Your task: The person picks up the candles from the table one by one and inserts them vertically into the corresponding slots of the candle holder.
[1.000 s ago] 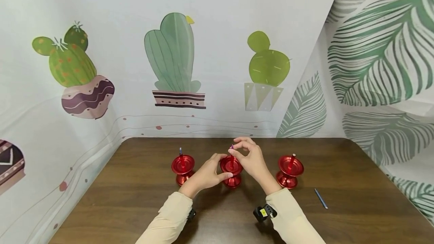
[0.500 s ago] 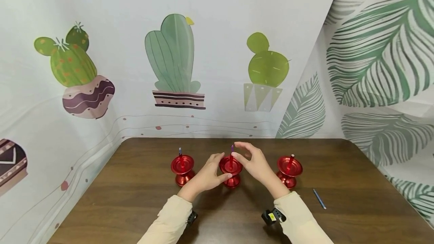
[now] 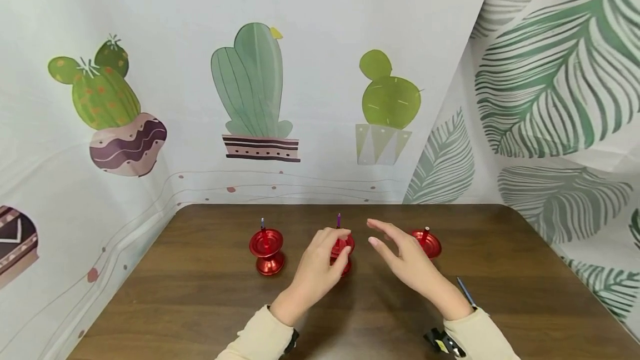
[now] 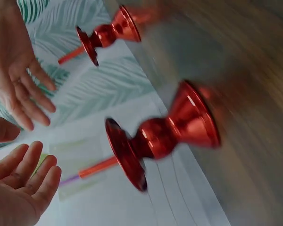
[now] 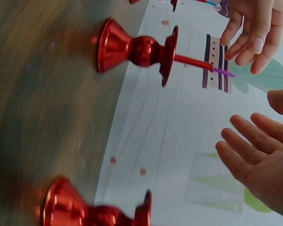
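Note:
My left hand (image 3: 316, 265) hovers in front of the middle red metal candle holder (image 4: 156, 137), fingers loosely bent and holding nothing. A thin purple candle (image 5: 225, 72) stands upright in that holder's red tube (image 5: 193, 62). To its right, my right hand (image 3: 414, 263) is held above the table with relaxed, empty fingers. In the head view, a matching holder on the left (image 3: 270, 263) bears a blue candle (image 3: 263, 223). The right-hand holder (image 3: 434, 244) is partly hidden by my right hand; only a short tube (image 3: 425, 233) shows on it.
A slim blue candle-like stick (image 3: 465, 291) lies on the wooden table (image 3: 190, 293), partly covered by my right forearm. Behind the table's back edge hangs a cloth (image 3: 320, 71) printed with cacti and leaves.
My right hand has let go of the purple candle and drawn back to the right and nearer. My left hand has come away from the middle holder, slightly nearer.

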The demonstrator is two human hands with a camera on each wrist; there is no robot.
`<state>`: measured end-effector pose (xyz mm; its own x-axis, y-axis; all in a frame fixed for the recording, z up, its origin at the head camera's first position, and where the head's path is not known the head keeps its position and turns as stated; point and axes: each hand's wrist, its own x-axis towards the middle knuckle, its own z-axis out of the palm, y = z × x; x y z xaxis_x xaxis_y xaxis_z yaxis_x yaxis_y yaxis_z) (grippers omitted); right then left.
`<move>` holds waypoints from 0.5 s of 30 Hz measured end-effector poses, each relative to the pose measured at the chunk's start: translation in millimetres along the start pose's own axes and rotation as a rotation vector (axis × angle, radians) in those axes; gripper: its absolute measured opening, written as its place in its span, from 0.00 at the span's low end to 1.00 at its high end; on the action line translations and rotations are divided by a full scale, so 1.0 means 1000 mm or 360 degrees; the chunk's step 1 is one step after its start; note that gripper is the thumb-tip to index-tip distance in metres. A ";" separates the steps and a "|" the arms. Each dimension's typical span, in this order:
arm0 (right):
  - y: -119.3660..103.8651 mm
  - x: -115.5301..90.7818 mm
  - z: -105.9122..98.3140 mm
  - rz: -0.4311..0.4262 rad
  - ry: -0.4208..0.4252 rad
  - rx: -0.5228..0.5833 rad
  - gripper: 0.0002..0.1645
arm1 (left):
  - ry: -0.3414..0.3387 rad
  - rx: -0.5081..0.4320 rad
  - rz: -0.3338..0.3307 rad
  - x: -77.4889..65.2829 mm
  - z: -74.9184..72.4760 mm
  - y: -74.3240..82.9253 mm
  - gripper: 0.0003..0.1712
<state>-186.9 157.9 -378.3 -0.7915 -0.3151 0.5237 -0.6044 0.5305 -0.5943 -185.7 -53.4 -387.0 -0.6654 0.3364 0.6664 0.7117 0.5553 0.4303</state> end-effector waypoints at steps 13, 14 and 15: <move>0.018 -0.044 -0.061 -0.0092 0.0393 -0.0356 0.26 | -0.0198 -0.0065 -0.0037 0.028 0.062 0.031 0.21; 0.023 -0.048 -0.065 -0.0068 0.0392 -0.0374 0.26 | -0.0227 -0.0085 -0.0077 0.030 0.066 0.032 0.22; 0.027 -0.051 -0.068 -0.0033 0.0386 -0.0395 0.25 | -0.0262 -0.0110 -0.0120 0.033 0.070 0.033 0.23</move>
<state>-156.8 241.9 -380.0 -0.7168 -0.1474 0.6815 -0.5560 0.7107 -0.4310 -200.1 28.9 -393.8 -0.7414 0.4186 0.5246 0.6683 0.5320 0.5200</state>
